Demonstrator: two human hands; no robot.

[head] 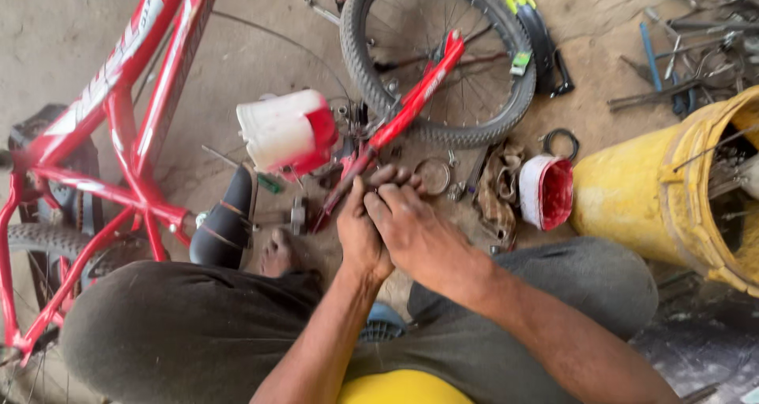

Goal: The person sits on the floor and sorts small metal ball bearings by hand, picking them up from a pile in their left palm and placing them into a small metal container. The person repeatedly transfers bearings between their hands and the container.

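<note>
both hands, left hand (360,234) and right hand (415,230), grip closed on the red fork (395,123) end; the white tub (286,131) at 10 o'clock could tip if knocked.

Bucket (632,198) right of wheel (443,56) (floor).

A white label strip (111,64) runs along the red bicycle frame's tube, upper left; a small green tag (520,62) sits beside the wheel's tyre.
</note>
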